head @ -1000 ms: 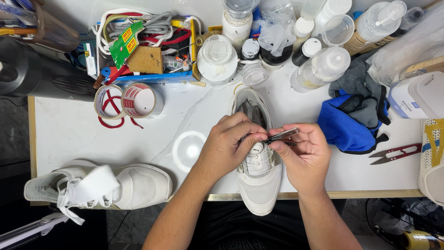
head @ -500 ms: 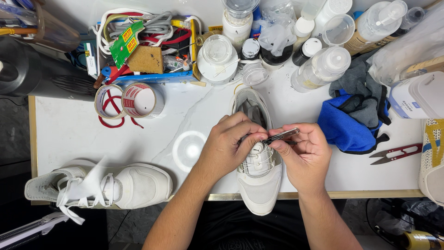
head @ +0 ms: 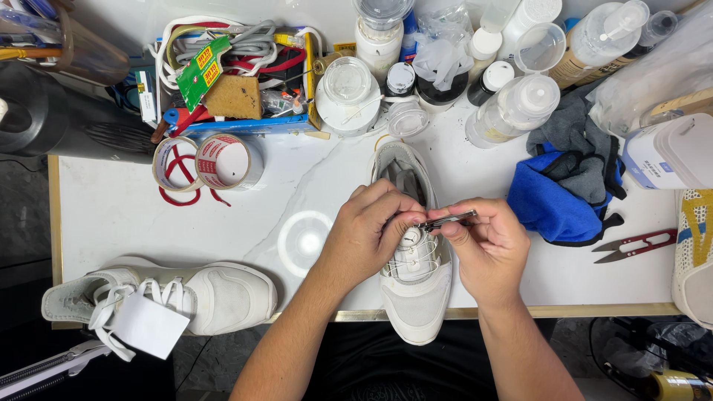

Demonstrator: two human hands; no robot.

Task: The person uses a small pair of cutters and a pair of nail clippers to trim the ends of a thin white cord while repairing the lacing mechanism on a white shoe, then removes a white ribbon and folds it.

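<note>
A white sneaker (head: 416, 297) lies toe toward me at the table's front edge, its heel pointing away. My left hand (head: 371, 234) rests on its lacing area and pinches the white lace. My right hand (head: 486, 249) grips thin metal tweezers (head: 445, 220) whose tips meet my left fingers above the laces. A second white sneaker (head: 186, 297) lies on its side at the front left, with loose laces and a white paper tag.
Two tape rolls (head: 212, 162) sit at the left. A box of laces and tools (head: 230, 74) and several bottles and jars (head: 512, 111) line the back. Blue and grey cloths (head: 564, 186), red-handled snips (head: 635, 245) and a white container (head: 668, 152) lie at the right.
Both hands hold nearly the same pose over the sneaker's laces. The paper tag on the left sneaker shows lower than before.
</note>
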